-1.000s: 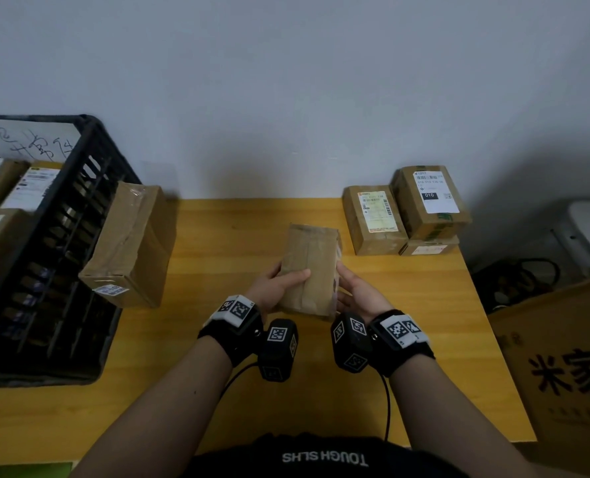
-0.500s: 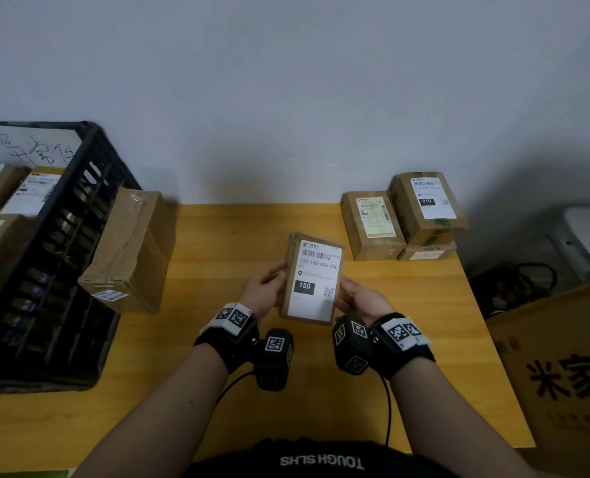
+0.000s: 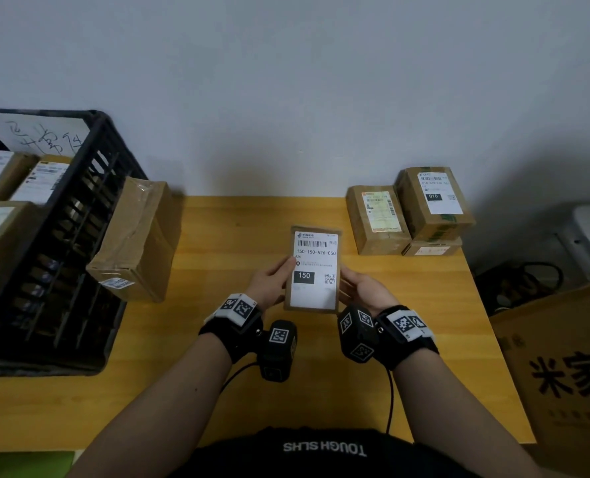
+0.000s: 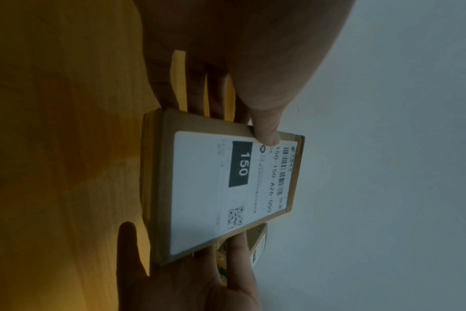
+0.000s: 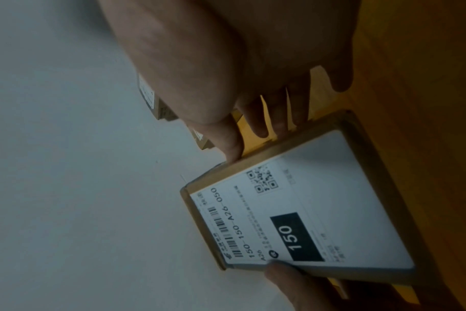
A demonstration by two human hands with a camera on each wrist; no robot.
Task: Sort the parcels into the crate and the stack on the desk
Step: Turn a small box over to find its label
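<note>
1. At the far left a black crate (image 3: pixel 79 215) sits on the wooden desk (image 3: pixel 217 357); labelled parcels lie inside it, and a white sheet with handwriting stands at its back wall.
2. A large taped box (image 3: pixel 138 243) leans tilted against the crate's right wall, a small label on its near end.
3. The person's left hand (image 3: pixel 272 282) grips the left edge of a flat parcel (image 3: pixel 316 270). The thumb lies on the label's edge and the fingers (image 4: pixel 197 92) reach behind the back face.
4. The flat parcel is held above the middle of the desk, clear of the surface, with its white label facing the person. The label reads "150-150-A26-050" and has a black block marked "150".
5. The person's right hand (image 3: pixel 362 288) holds the parcel's right edge, thumb tip against the side and fingers (image 5: pixel 261 117) behind it.
6. At the far right corner of the desk stands the stack (image 3: pixel 431 215): a box labelled "010" on top of a flatter box, with a yellow-labelled box (image 3: pixel 378 219) touching it on its left.
7. Off the desk's right edge stands a printed carton (image 3: pixel 562 367).
</note>
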